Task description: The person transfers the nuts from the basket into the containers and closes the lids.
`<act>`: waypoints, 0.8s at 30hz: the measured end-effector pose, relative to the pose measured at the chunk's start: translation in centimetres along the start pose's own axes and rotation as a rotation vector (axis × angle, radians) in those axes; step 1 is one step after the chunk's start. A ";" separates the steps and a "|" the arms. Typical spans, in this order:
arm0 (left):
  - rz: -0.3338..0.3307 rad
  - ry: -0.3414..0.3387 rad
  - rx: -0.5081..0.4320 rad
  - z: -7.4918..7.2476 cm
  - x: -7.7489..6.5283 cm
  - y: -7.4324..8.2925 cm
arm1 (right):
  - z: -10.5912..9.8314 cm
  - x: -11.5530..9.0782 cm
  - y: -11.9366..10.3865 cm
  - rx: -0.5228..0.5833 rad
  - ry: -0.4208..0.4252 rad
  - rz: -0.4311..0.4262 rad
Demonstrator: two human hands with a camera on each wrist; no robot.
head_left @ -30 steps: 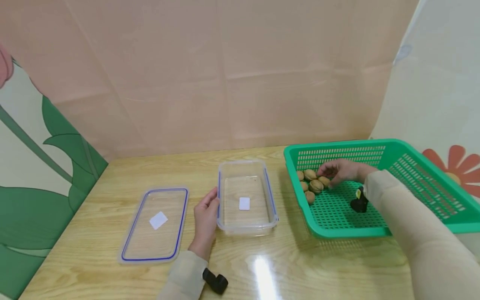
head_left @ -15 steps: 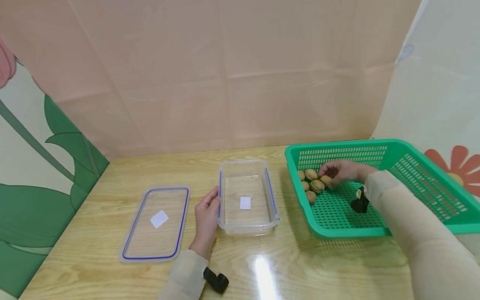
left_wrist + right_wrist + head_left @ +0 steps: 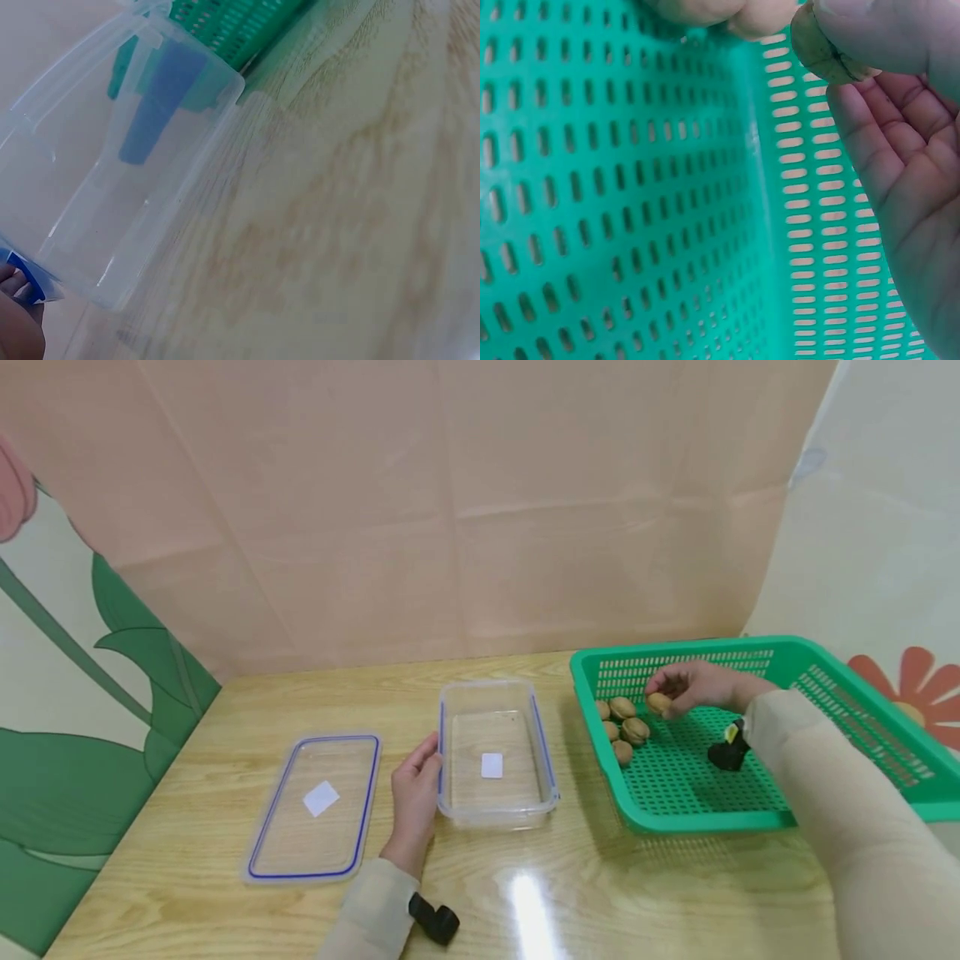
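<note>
A walnut (image 3: 659, 703) is pinched between the thumb and fingertips of my right hand (image 3: 697, 687), inside the green basket (image 3: 637, 820). The right wrist view shows the walnut (image 3: 829, 49) close up, its seam visible, at the tip of my thumb. Several other walnuts (image 3: 634, 731) lie along the basket's left side. My left hand (image 3: 415, 793) rests against the left side of a clear rectangular food container (image 3: 495, 818) with a white sticker inside. In the left wrist view, the fingers (image 3: 15, 283) touch a blue-edged part of its side.
A clear lid (image 3: 315, 852) with a blue seal and a white sticker lies on the wooden table (image 3: 195, 810), left of my left hand. The basket stands right of the container, its slotted walls rising around my right hand. A pinkish cloth (image 3: 480, 510) hangs behind the table.
My right hand has taken hold of a walnut and lifted it slightly up and away from the others. The left hand and the container stay in place.
</note>
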State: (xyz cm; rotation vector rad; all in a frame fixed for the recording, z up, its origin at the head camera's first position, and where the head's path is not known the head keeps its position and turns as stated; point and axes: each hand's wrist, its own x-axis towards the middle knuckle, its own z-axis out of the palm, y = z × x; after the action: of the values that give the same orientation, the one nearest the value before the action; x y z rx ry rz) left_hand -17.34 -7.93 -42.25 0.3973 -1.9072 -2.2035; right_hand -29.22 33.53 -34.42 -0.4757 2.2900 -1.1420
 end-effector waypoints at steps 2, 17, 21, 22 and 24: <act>0.003 0.001 -0.002 0.0 0.0 0.0 | -0.2 -0.2 -0.5 -0.007 0.005 -0.012; -0.004 -0.003 0.024 0.2 0.1 0.5 | -1.5 0.2 -4.8 -0.003 0.024 -0.087; -0.004 -0.006 0.033 0.4 0.0 0.6 | -1.7 0.5 -5.9 -0.001 0.001 -0.141; -0.004 -0.006 0.032 0.4 0.0 0.6 | -1.7 0.6 -6.3 0.002 -0.012 -0.155; -0.005 -0.006 0.029 0.5 0.0 0.6 | -1.8 0.8 -7.0 0.005 -0.041 -0.182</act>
State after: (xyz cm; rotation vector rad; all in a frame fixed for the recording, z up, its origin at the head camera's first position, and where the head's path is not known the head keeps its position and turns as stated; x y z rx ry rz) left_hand -17.55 -7.60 -41.59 0.4007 -1.9452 -2.1845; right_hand -30.43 30.17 -28.07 -0.7115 2.2441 -1.2111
